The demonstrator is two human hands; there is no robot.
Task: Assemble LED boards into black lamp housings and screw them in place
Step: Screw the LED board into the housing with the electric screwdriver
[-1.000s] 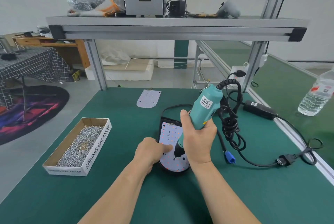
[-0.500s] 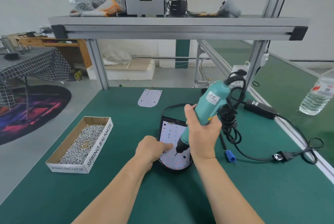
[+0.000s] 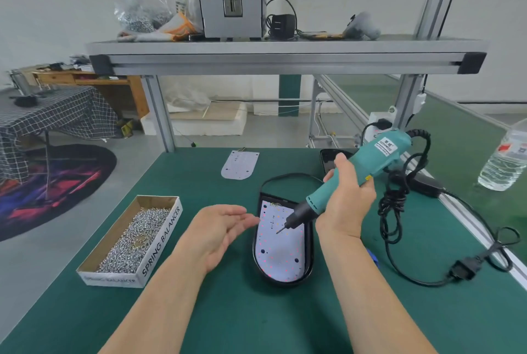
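Here, in the head view, the right hand [image 3: 346, 202] grips a teal electric screwdriver [image 3: 356, 174], tilted, its bit over the LED board [image 3: 278, 251] seated in the black lamp housing [image 3: 309, 253] on the green table [image 3: 256, 319]. The left hand [image 3: 219, 231] hovers just left of the housing, fingers relaxed and holding nothing. A box of screws [image 3: 159, 242] stands further left.

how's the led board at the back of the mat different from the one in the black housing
The back LED board lies bare on the green mat; the near LED board sits inside the black housing. The screwdriver bit points at the near one; nothing is by the back one. The near one shows pink dots; the back one looks plain. Both are pale and round at one end.
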